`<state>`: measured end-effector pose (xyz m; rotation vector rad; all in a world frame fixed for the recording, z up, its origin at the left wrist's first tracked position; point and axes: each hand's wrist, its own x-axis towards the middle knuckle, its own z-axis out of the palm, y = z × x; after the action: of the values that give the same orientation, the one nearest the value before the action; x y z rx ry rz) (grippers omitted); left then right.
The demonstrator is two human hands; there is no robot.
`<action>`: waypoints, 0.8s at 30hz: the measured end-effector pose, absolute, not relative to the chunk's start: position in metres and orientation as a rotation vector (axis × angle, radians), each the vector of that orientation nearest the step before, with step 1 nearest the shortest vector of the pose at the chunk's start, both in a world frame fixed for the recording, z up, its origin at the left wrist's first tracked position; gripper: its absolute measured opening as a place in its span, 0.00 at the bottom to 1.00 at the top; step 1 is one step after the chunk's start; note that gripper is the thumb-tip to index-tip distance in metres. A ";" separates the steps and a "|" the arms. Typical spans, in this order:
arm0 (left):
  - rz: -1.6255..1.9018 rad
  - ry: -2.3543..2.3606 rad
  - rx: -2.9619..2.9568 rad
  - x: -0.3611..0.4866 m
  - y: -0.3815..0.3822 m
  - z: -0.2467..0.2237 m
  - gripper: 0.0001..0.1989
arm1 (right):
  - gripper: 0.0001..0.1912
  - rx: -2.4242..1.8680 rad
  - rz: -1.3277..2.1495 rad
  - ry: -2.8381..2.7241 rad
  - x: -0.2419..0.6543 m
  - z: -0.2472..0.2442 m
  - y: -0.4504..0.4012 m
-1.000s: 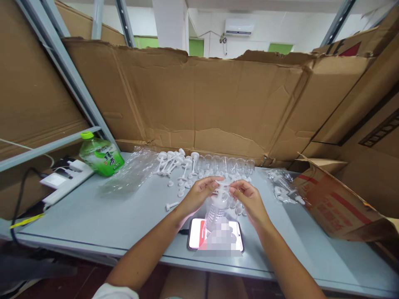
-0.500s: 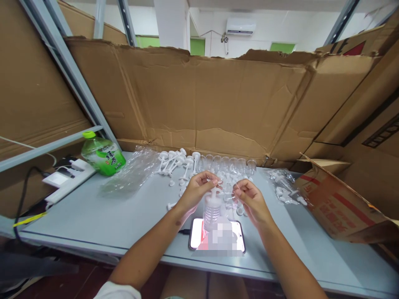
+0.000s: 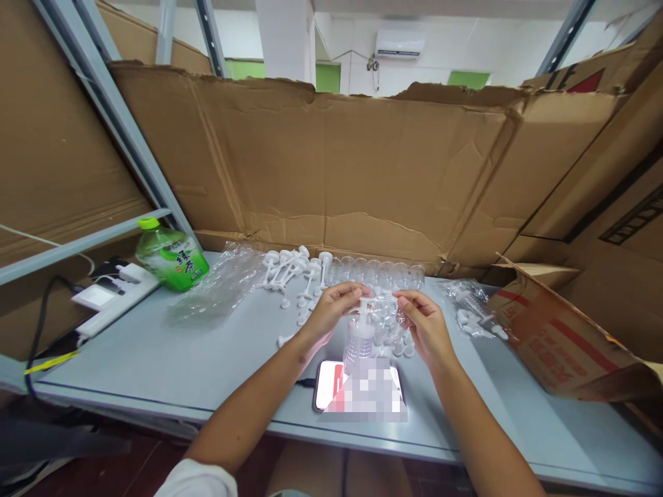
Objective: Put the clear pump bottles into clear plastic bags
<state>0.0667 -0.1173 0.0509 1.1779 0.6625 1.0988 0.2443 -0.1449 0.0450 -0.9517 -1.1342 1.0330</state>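
Note:
My left hand (image 3: 339, 304) is closed in a pinch at the white top of a clear ribbed pump bottle (image 3: 359, 342). The bottle is upright below my fingers, over the phone; whether its base touches anything is hidden by a blurred patch. My right hand (image 3: 418, 316) pinches the right end of a thin, pale plastic piece (image 3: 380, 299), which reaches across to the bottle's top by my left fingertips. Whether the two are joined, I cannot tell. Behind and below my hands lie small white and clear plastic parts (image 3: 396, 345).
A lit phone (image 3: 325, 388) lies near the table's front edge. White stemmed parts (image 3: 284, 266) and a row of clear ribbed cups (image 3: 376, 271) line the back. A green bottle (image 3: 173, 255) and power strip (image 3: 119, 304) are left; a bagged bundle (image 3: 474, 307) and cardboard box (image 3: 559, 338) right.
My right hand has come left and slightly up, bringing the thin piece to the bottle's top. The bottle has shifted a little right and up with my left hand.

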 end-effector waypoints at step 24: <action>1.249 0.717 1.231 0.060 -0.101 0.039 0.14 | 0.16 -0.972 1.082 -1.251 0.251 0.043 -0.140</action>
<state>0.0596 -0.1015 0.0393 1.2310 0.7172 1.2494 0.2511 -0.1405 0.0430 -0.9717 -1.2507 1.0820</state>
